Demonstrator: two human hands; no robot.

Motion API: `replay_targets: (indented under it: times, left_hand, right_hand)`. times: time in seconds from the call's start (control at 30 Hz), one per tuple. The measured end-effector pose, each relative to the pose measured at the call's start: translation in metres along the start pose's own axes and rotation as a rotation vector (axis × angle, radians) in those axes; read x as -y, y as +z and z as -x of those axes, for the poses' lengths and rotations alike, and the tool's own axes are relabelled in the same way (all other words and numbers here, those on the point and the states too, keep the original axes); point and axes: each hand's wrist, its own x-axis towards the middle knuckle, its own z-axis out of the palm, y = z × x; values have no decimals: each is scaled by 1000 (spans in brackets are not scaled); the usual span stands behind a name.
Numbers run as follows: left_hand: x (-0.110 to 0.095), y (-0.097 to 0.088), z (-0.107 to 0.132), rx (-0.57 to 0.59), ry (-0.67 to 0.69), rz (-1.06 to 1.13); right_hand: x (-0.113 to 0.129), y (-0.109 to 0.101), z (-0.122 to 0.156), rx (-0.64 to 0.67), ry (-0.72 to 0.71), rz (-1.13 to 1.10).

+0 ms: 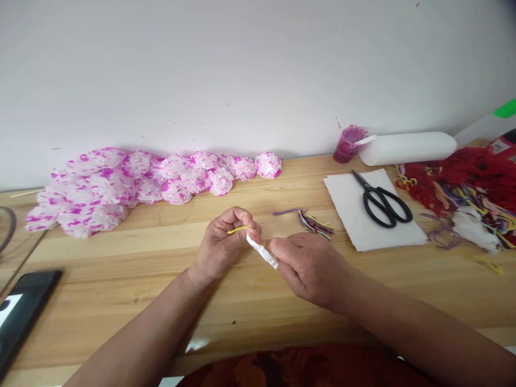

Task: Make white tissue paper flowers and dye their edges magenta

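Both my hands meet over the middle of the wooden table [121,279]. My left hand [223,244] is closed, pinching a thin yellow tie [237,229] and one end of a folded white paper strip [263,251]. My right hand [308,266] is closed on the other end of that strip. The strip runs slanted between the two hands, just above the tabletop. A small bunch of coloured ties [314,222] lies right behind my right hand.
Several pink-and-white paper flowers [133,183] lie in a row along the wall. Black scissors [382,203] rest on a white paper stack [371,226]. A pink cup [349,144], a white roll [407,148], a heap of red and mixed ties [467,188], and a phone [24,312] stand around.
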Motion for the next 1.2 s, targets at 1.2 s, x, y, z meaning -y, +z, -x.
replay_targets:
  times: [1.2]
  left_hand:
    - [7,11,-11,-276,-166,152]
  right_hand:
    - [-18,12,-11,48,362,-614]
